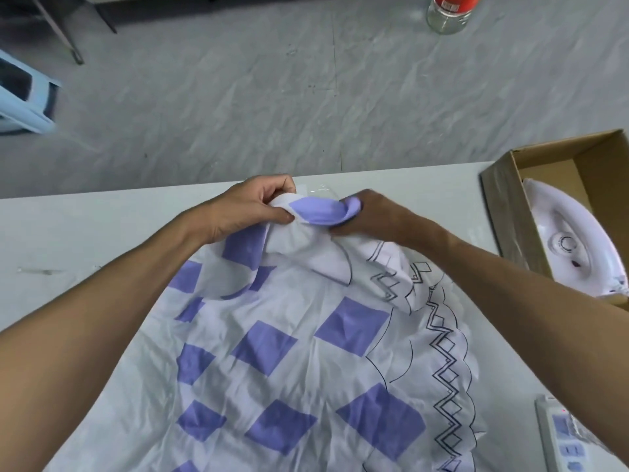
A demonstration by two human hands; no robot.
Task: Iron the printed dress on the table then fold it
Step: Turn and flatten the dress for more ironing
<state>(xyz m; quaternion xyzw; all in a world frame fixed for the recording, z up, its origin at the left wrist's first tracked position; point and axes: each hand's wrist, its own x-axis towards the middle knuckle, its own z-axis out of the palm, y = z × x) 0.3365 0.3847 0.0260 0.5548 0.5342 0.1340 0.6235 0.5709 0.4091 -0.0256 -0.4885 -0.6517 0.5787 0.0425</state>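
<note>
The printed dress (306, 352) lies across the tabletop (85, 240) in the lower middle of the frame, a thin white cloth, creased all over, with lilac diamond blocks and, toward its right side, black zigzag and scalloped line work. Its near end runs off the bottom edge. At its far end the cloth is gathered into a bunched, rolled fold. The left hand (245, 209) pinches that fold between thumb and curled fingers (277, 187). Just beside it, the right hand (377, 216) grips the same fold; a lilac flap wraps over its fingertips and hides them. The tabletop is smooth and pale grey. At the right of the frame a brown cardboard box (503, 206) stands open, with a white plastic iron (571, 243) lying inside, its rounded body partly cut off by the forearm and the frame edge. A white power strip (565, 434) shows at the lower right, blurred and cropped. Beyond the table is grey, marbled floor (238, 97). A clear bottle (449, 11) with a red label is cut off at the top edge, and a pale blue stool (23, 93) at the upper left is blurred.
</note>
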